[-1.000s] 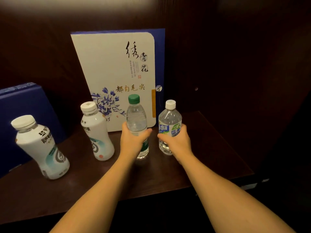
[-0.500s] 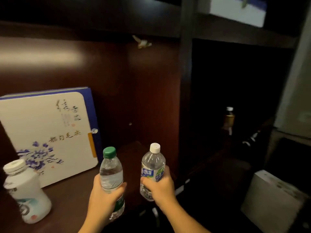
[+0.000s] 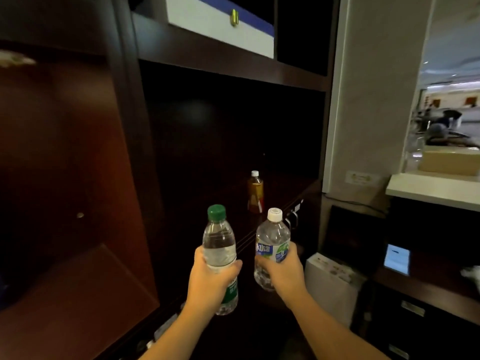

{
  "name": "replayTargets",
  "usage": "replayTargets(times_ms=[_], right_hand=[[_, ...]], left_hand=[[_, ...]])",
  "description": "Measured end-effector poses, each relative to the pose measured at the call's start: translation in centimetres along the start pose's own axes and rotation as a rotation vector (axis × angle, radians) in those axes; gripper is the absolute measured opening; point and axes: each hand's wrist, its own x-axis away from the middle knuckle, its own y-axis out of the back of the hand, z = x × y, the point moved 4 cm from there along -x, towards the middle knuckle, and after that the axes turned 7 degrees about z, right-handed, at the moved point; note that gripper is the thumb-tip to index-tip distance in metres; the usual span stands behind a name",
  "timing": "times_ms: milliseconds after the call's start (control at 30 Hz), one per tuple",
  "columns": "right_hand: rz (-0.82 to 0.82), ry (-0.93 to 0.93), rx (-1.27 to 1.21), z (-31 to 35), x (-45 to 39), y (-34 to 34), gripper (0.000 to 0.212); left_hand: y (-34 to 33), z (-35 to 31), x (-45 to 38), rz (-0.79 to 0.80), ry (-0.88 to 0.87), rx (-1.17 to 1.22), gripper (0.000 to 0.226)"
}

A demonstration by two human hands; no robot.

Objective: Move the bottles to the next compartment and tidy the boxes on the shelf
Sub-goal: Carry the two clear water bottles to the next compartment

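My left hand (image 3: 211,283) grips a clear water bottle with a green cap (image 3: 219,240). My right hand (image 3: 283,272) grips a clear water bottle with a white cap (image 3: 272,239) and a blue-green label. Both bottles are upright, held in the air in front of the dark right-hand shelf compartment (image 3: 228,141). Deeper in that compartment stands an amber drink bottle (image 3: 255,192) with a white cap. A white and blue box (image 3: 220,24) lies on the shelf above. The left compartment (image 3: 65,268) shows only bare wood here.
A dark vertical divider (image 3: 135,157) separates the two compartments. Right of the shelf unit are a pale wall (image 3: 374,87), a white counter (image 3: 431,188), a white box on the floor (image 3: 335,284) and a small lit screen (image 3: 396,258).
Both hands lifted the two water bottles off the left shelf and carried them to the right. My view swung right, so the milk bottles and the flowered box have left the frame.
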Motion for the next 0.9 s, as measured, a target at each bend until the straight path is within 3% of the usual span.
replayTargets(times_ms=[133, 367, 633, 900], right_hand=[[0.054, 0.022, 0.032, -1.1, -9.4, 1.1, 0.063], [0.202, 0.075, 0.025, -1.5, -23.7, -3.0, 0.065], [0.304, 0.105, 0.041, -3.9, -31.1, -7.3, 0.059], [0.298, 0.088, -0.007, -5.9, -33.4, -8.8, 0.056]], left_hand=[[-4.4, 1.3, -8.6, -0.066, 0.009, -0.028, 0.056], [-7.4, 4.3, -22.5, -0.277, 0.014, -0.027, 0.053], [-6.1, 9.6, -27.5, -0.435, 0.071, -0.105, 0.051], [-6.0, 11.1, -30.4, -0.433, 0.055, -0.114, 0.057]])
